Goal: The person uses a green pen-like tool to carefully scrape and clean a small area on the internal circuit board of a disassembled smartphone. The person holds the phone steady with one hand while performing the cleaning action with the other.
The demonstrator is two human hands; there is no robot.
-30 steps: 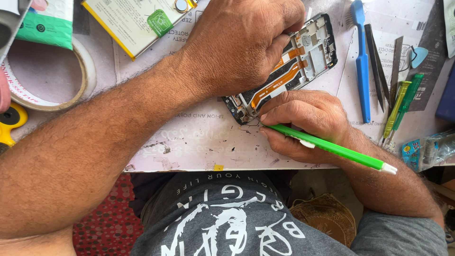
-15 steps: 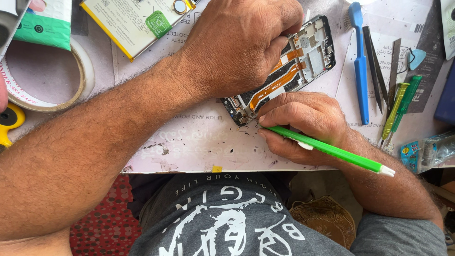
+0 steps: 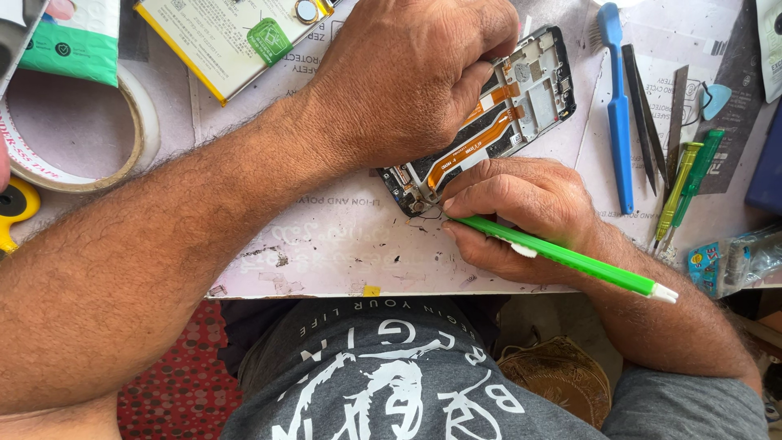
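An opened phone frame (image 3: pixel 521 98) with orange flex cables lies tilted on a pale work mat (image 3: pixel 342 244). My left hand (image 3: pixel 407 77) presses down on the frame's upper left side and covers part of it. My right hand (image 3: pixel 521 212) grips a green tool (image 3: pixel 570 259) like a pen, its tip at the frame's lower corner near a thin loose wire.
A blue brush tool (image 3: pixel 617 106), dark pry blades (image 3: pixel 643 106) and green screwdrivers (image 3: pixel 684 183) lie to the right. A roll of tape (image 3: pixel 134 138) and a flat battery (image 3: pixel 232 37) sit at the upper left. The table edge (image 3: pixel 391 292) runs just below my hands.
The green tool and my right hand have shifted only slightly at the frame's lower corner. My left hand stays pressed on the frame.
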